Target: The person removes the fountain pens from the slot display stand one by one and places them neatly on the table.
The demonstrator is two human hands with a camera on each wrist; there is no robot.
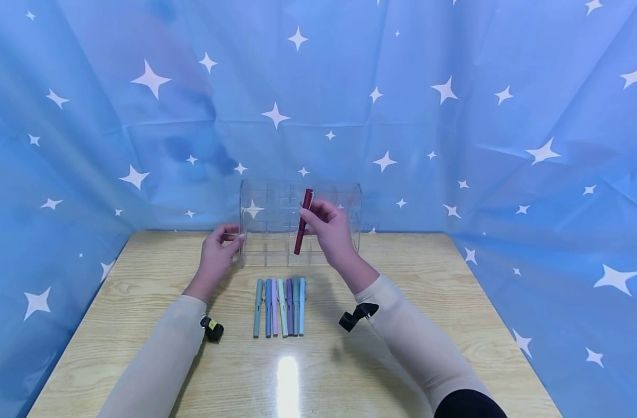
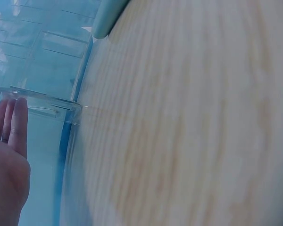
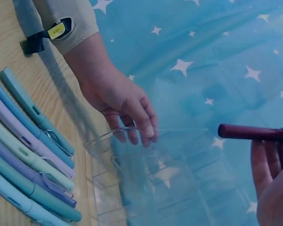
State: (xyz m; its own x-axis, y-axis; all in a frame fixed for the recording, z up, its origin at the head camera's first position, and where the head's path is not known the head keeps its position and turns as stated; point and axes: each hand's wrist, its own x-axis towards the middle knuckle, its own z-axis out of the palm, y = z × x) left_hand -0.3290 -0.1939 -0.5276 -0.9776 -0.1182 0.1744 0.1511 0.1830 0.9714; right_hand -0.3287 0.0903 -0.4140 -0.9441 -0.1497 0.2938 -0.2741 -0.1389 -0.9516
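Observation:
A dark red pen (image 1: 304,222) is pinched between the thumb and fingers of my right hand (image 1: 329,229). It stands nearly upright in front of a clear plastic organizer (image 1: 266,259) divided into several compartments. In the right wrist view the red pen (image 3: 254,132) points its blunt end over toward the organizer. My left hand (image 1: 217,253) holds the organizer's left side, with the thumb toward the front and fingers along the side wall. That side wall (image 2: 52,103) also shows in the left wrist view beside the fingers.
A row of several pastel pens (image 1: 281,307), in teal, blue, lilac, mint and purple, lies on the wooden table (image 1: 402,278) in front of the organizer. Close behind the organizer hangs a blue curtain (image 1: 339,75) with white stars, which also encloses both sides.

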